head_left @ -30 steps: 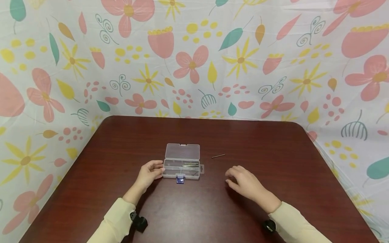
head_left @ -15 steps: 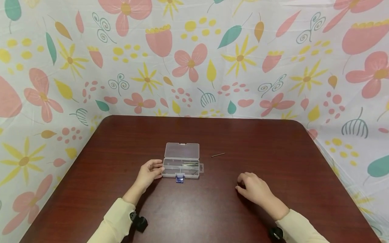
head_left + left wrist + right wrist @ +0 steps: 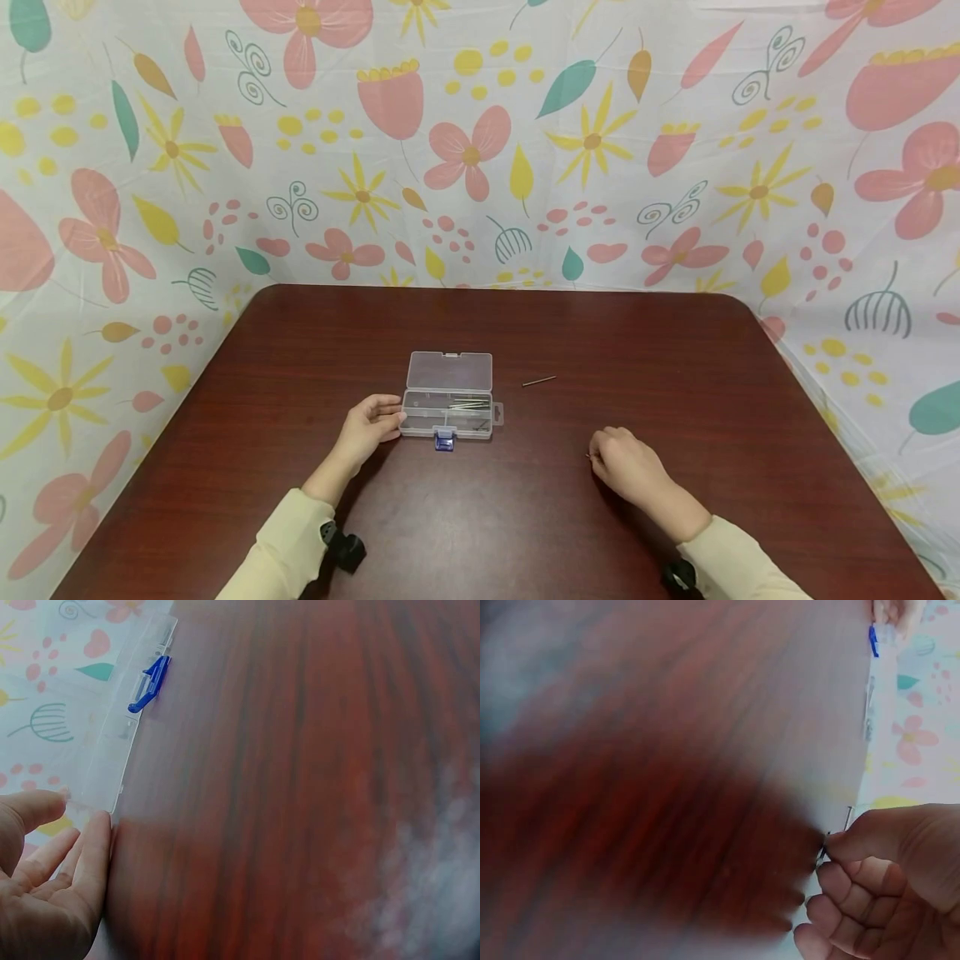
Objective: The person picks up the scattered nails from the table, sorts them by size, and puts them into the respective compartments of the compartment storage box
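Note:
A clear plastic compartment box (image 3: 425, 423) stands on the table with its lid raised. Thin metal pins (image 3: 468, 405) lie in its back right compartment, and small dark pieces are in the front right one. My left hand (image 3: 369, 431) holds the box's left end between thumb and fingers. Over the table to the right, my right hand (image 3: 628, 467) pinches a small dark metal piece (image 3: 825, 848) between thumb and forefinger. Its kind is too small to tell, and the fingers mostly hide it. A thin nail-like metal rod (image 3: 538, 381) lies loose right of the box.
A blue latch (image 3: 444, 443) hangs from the box's front edge, and a clear hanging tab (image 3: 498, 414) sticks out at its right end. The brown table (image 3: 480, 517) reaches back to a flower-printed cloth (image 3: 480, 250).
My right hand has drawn back to the right, away from the box, and its thumb and forefinger have closed on the small dark piece. The left hand and the box stay put.

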The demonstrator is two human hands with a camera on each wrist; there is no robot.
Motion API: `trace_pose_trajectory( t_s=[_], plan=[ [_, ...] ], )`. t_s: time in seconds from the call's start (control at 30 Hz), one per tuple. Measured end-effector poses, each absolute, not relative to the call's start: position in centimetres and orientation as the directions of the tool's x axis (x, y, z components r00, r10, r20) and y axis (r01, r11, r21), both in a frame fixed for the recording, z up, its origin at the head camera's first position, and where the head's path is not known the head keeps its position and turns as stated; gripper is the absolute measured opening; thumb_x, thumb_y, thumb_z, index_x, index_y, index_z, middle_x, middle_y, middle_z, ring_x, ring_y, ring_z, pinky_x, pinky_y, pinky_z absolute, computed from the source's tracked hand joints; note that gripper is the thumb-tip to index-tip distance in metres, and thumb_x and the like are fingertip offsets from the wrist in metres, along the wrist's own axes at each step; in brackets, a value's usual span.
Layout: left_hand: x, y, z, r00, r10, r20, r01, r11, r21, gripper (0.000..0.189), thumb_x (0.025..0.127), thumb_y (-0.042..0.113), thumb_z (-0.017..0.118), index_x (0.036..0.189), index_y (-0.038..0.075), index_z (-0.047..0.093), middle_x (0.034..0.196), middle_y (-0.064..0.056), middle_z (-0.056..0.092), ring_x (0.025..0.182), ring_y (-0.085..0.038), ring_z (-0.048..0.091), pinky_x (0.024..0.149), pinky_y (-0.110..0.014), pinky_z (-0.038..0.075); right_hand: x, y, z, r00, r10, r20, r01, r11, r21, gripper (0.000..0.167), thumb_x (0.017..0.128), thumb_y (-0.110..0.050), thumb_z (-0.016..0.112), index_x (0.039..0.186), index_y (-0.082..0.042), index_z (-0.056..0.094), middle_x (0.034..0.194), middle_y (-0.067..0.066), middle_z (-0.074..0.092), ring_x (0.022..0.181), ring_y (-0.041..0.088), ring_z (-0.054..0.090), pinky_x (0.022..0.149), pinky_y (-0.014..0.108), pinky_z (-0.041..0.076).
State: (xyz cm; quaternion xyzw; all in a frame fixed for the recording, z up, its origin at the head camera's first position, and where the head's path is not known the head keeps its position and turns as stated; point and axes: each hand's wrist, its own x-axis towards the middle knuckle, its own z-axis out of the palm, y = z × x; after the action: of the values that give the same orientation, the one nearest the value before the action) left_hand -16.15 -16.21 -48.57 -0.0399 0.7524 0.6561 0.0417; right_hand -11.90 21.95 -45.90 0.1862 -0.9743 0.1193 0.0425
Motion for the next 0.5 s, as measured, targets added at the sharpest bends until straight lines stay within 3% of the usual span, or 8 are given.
trace_pose_trajectory(
  t_s=[0.27,0.5],
  plan=[
    [-16.05,-16.2,-48.45,-0.994,0.0,-0.111,-0.11,0.135,0.985,0.032,0.088,-0.001,0.062,0.117,-0.013,0.054,0.111,-0.029,0.061,0.089,-0.015,0.064,0.078,-0.033,0.059,-12.25,21.82,-46.7,-0.845,-0.458,0.275,-0.498,0.862,-0.092,0.024,0.068,0.006,0.065,0.064,-0.008,0.046,0.061,0.0,0.042,0.058,0.02,0.044,0.046,0.026,0.038],
    [-16.09,-16.32,-48.62,-0.992,-0.004,-0.129,-0.128,0.144,0.981,0.03,0.089,0.0,0.062,0.116,-0.01,0.055,0.11,-0.025,0.062,0.091,-0.017,0.064,0.078,-0.033,0.059,-12.2,22.07,-46.48,-0.866,-0.467,0.178,-0.494,0.856,-0.154,0.022,0.071,0.004,0.06,0.066,-0.01,0.044,0.061,-0.002,0.039,0.059,0.015,0.037,0.049,0.023,0.033]
  ],
)
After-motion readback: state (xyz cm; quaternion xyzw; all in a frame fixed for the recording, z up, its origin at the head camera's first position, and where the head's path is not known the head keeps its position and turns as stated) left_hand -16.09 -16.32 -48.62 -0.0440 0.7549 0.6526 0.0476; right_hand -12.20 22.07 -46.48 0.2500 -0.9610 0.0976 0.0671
